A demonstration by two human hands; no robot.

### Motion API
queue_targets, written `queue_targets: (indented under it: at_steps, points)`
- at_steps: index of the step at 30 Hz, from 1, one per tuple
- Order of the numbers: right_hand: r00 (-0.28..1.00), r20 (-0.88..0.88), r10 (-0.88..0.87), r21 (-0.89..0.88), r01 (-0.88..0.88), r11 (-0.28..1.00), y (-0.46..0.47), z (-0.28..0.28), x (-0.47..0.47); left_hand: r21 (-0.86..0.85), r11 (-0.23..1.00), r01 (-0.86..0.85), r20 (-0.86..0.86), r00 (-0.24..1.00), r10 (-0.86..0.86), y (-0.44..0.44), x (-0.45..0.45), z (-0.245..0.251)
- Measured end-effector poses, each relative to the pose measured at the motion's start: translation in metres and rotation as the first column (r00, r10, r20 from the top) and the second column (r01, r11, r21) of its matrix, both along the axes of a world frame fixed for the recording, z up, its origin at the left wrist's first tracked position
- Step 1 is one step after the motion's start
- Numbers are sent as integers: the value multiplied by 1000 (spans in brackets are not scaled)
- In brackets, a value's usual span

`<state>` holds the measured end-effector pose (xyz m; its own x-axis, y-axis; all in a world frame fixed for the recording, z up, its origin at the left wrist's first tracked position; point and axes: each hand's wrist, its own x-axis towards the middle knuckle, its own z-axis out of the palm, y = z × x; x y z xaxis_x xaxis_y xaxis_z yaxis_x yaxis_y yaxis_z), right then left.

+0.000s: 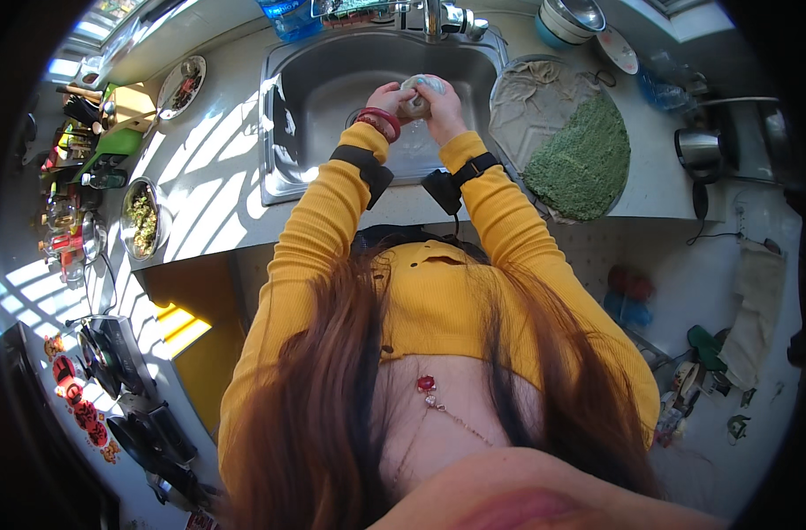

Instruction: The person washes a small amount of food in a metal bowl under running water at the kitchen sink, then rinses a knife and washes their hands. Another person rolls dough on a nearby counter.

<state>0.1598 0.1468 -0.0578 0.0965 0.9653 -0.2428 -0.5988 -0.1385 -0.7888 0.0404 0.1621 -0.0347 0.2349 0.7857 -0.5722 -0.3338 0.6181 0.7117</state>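
Both hands are over the stainless steel sink [350, 76], below the faucet [432, 23]. Between them is a pale, rounded, wet-looking bundle [415, 105], probably a twisted cloth. My left hand [388, 99], with red bangles at its wrist, presses the bundle from the left. The fingers of my right hand [445, 109] wrap its right side and top. Part of the bundle is hidden by the fingers. Right of the sink lies a round tray [494, 109] lined with a pale cloth [509, 126], bearing a thick layer of green, crumbly food [578, 162].
On the left counter are a plate of food scraps [181, 86], a bowl of chopped vegetables [143, 218] and a knife block [128, 109]. Stacked bowls [571, 23] stand behind the tray. A kettle [700, 149] is at the far right. A blue plastic container [290, 20] sits behind the sink.
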Motion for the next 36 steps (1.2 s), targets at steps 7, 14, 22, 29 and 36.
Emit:
queue_targets:
  at_steps: [7,14,22,29,36]
  points:
    - [927,278,252,-14,-259,966,-7,50,-19,160,916,368,361,842,-401,-20,-46,17]
    - [540,684,491,-42,-643,765,5,98,-22,241,825,511,59,841,-538,-4,-75,33]
    - [690,692,214,250,-507,825,9,68,-48,229,921,314,-175,944,-279,-11,-68,25]
    - [554,831,-50,206,-224,953,16,23,-65,192,693,695,-907,395,-145,-4,-62,4]
    - [838,357,414,52,-460,887,14,37,-54,371,787,493,-684,718,-128,-18,-74,15]
